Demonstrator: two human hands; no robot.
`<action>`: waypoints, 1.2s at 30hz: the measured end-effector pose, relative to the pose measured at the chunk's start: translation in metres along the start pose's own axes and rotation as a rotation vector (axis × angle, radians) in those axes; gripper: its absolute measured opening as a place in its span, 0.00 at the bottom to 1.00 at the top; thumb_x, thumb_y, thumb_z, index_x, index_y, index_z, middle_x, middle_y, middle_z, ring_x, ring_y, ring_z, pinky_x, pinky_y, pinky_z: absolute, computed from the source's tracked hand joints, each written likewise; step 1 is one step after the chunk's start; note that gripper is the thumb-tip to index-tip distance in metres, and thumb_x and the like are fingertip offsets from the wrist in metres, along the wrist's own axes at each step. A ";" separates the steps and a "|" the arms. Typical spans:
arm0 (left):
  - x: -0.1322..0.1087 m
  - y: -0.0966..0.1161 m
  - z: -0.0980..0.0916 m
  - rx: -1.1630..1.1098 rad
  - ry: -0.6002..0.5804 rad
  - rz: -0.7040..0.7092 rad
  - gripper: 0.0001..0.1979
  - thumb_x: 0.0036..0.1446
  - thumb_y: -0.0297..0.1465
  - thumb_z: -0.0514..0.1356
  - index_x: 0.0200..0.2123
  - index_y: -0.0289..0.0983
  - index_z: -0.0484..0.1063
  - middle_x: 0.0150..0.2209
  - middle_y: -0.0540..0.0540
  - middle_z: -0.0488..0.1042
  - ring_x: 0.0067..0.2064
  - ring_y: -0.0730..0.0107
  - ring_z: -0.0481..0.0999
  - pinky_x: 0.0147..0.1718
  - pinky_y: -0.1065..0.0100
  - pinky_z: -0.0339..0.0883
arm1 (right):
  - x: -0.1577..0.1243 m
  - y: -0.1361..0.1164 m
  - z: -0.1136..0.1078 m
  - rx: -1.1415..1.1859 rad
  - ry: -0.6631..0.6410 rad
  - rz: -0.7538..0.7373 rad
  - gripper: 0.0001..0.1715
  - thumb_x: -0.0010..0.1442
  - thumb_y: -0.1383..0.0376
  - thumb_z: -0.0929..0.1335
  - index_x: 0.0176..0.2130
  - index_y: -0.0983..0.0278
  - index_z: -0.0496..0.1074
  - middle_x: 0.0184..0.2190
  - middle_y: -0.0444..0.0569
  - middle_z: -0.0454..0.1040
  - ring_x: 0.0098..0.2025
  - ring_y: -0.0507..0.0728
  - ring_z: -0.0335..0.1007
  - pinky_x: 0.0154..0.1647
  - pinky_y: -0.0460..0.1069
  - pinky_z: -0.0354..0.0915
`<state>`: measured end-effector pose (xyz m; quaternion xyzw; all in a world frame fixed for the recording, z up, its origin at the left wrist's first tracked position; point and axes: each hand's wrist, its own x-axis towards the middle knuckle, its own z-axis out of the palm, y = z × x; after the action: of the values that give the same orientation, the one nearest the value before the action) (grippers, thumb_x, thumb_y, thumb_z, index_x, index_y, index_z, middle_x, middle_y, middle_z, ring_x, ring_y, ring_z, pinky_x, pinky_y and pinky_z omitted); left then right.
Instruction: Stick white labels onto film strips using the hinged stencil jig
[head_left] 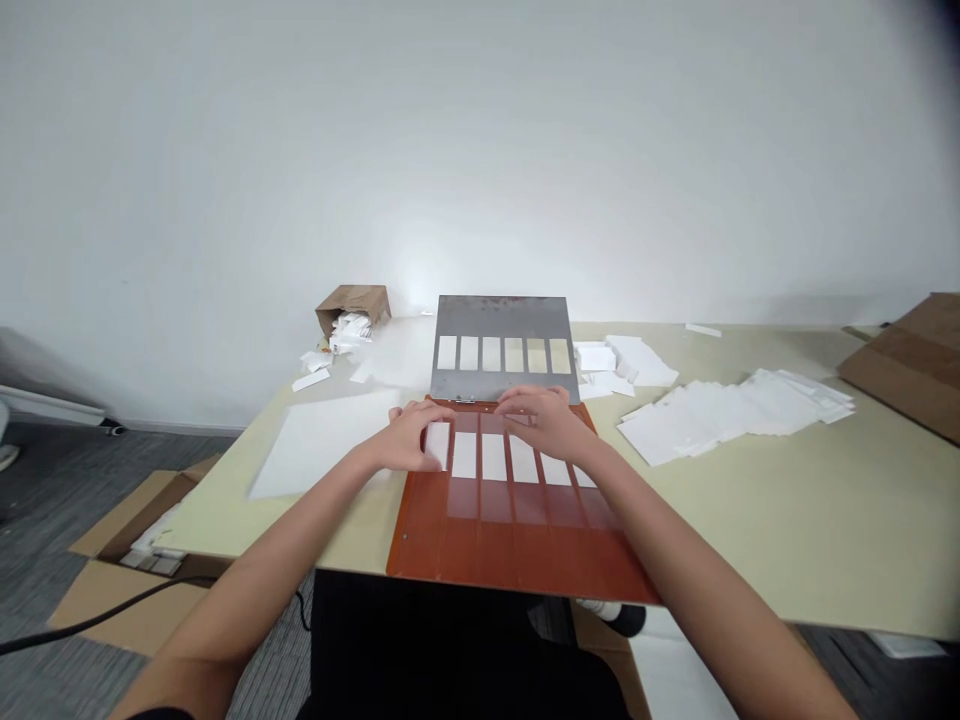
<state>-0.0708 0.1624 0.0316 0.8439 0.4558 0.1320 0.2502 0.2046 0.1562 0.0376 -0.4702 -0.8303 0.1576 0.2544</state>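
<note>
A hinged frame lies open on the table, its lower half a reddish-brown board (517,560) with slots. A row of white cards (493,457) lies in these slots. My left hand (405,438) is closed around the leftmost white card (437,446), with the thumb at its lower end and the fingers at its upper end. Above the top of the row, my right hand (551,422) has bent fingers apart from the thumb, and nothing shows between them. It partly hides the cards on the right. Behind it is the grey metal half (499,315) with a row of rectangular windows.
A small cardboard box (360,297) spills white scraps at the back left. One large white sheet (315,445) lies left of the frame. Loose white sheets (720,415) and a brown carton (915,360) are to the right. An open carton (142,510) stands on the floor.
</note>
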 end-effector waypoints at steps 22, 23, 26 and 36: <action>0.067 0.081 0.015 -0.776 0.078 0.050 0.23 0.51 0.35 0.68 0.51 0.40 0.72 0.51 0.41 0.72 0.41 0.64 0.78 0.37 0.60 0.76 | -0.024 0.019 -0.010 0.411 0.142 0.154 0.14 0.60 0.54 0.67 0.31 0.61 0.73 0.26 0.43 0.73 0.27 0.52 0.65 0.30 0.47 0.60; 0.067 0.078 0.014 -0.739 0.101 0.054 0.27 0.51 0.35 0.68 0.55 0.42 0.70 0.53 0.41 0.71 0.44 0.62 0.77 0.38 0.60 0.76 | -0.025 0.023 -0.016 0.392 0.155 0.170 0.14 0.60 0.54 0.67 0.32 0.61 0.73 0.26 0.43 0.73 0.27 0.52 0.65 0.30 0.48 0.60; 0.063 0.062 0.008 -0.573 0.158 0.025 0.28 0.51 0.37 0.68 0.56 0.45 0.68 0.53 0.41 0.72 0.50 0.58 0.75 0.41 0.60 0.75 | -0.038 0.039 -0.044 0.256 0.276 0.210 0.15 0.60 0.53 0.65 0.32 0.61 0.72 0.26 0.44 0.74 0.29 0.54 0.67 0.32 0.49 0.61; 0.040 -0.002 0.013 -0.225 0.254 0.064 0.19 0.58 0.44 0.61 0.49 0.42 0.74 0.52 0.43 0.77 0.51 0.57 0.76 0.52 0.55 0.69 | -0.119 0.102 -0.067 -0.532 0.247 0.809 0.20 0.57 0.53 0.64 0.44 0.60 0.75 0.41 0.51 0.79 0.42 0.64 0.74 0.49 0.63 0.56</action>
<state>-0.0445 0.1928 0.0199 0.8013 0.4387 0.2957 0.2794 0.3652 0.1068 0.0086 -0.8182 -0.5566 -0.0304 0.1405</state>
